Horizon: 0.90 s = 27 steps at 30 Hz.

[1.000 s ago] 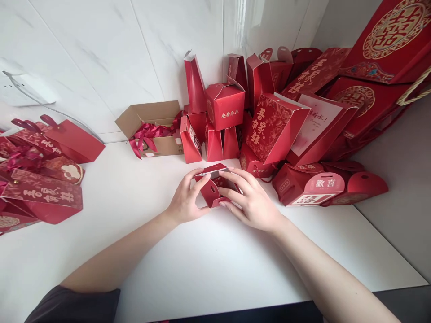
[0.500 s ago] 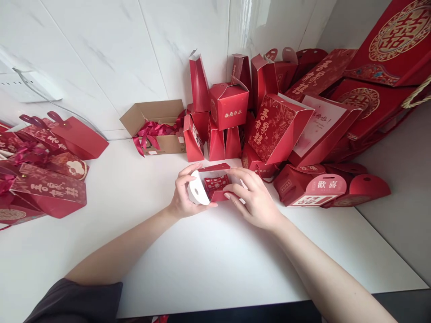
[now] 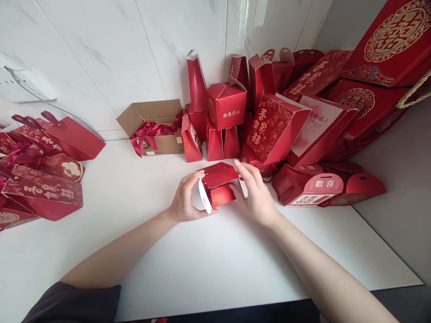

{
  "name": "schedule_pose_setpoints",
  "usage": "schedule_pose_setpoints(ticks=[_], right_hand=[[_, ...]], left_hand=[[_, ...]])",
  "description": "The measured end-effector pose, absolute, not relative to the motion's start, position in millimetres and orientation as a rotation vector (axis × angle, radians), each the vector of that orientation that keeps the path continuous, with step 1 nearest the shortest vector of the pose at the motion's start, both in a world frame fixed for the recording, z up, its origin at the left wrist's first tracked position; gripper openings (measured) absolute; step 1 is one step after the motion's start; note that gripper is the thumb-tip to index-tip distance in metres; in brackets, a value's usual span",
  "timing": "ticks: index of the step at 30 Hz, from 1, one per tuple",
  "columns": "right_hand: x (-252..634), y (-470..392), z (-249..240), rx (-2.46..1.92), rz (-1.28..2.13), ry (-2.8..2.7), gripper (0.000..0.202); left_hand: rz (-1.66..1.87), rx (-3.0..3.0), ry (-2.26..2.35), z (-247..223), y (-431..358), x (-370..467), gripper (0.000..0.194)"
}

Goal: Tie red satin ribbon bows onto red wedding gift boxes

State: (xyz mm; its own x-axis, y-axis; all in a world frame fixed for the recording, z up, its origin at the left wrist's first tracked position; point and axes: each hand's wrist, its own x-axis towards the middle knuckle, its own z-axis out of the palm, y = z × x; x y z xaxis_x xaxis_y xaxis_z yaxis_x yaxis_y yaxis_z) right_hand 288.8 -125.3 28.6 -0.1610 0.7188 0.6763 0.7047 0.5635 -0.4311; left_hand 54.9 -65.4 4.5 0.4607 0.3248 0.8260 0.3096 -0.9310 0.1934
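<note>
Centrally, a red box (image 3: 218, 175) over the desk (image 3: 202, 264), left hand (image 3: 183, 198) half-curled around its left end (white flap (image 3: 204, 196) raised), right hand (image 3: 257, 197) holding its right end with parted fingers, ribbon-filled carton (image 3: 164, 146) beyond.

A glossy wall of white marble-veined tiles (image 3: 97, 58) spans the upper left and centre, catching a pale vertical reflection (image 3: 241, 22) near the top. A white plastic socket panel (image 3: 27, 89) with a thin grey cable (image 3: 69, 111) sits at far left. A plain grey upright surface (image 3: 397, 188) closes the right side; a smooth white tabletop (image 3: 175, 273) stretches below in soft light.
</note>
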Motion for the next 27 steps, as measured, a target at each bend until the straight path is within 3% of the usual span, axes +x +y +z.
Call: schedule_pose_setpoints(ticks=[4,7,15,27], right_hand=[[292.4,-126.5,30.9,-1.161,-0.030,-1.979,0.047],[294.3,-128.0,35.3,-1.175,-0.036,-2.010,0.040],[290.9,-127.0,34.8,-1.065,0.435,-1.798,0.059],[293.8,-122.7,26.6,-1.177,0.497,-1.937,0.052]], left_hand=[[1.511,2.701,0.632,6.9,-67.3,53.6,0.115],[1.453,2.764,0.693,9.5,-67.5,53.7,0.114],[1.277,2.871,0.997,20.8,-67.2,56.9,0.105],[1.091,2.684,0.872,13.3,-68.3,51.4,0.079]])
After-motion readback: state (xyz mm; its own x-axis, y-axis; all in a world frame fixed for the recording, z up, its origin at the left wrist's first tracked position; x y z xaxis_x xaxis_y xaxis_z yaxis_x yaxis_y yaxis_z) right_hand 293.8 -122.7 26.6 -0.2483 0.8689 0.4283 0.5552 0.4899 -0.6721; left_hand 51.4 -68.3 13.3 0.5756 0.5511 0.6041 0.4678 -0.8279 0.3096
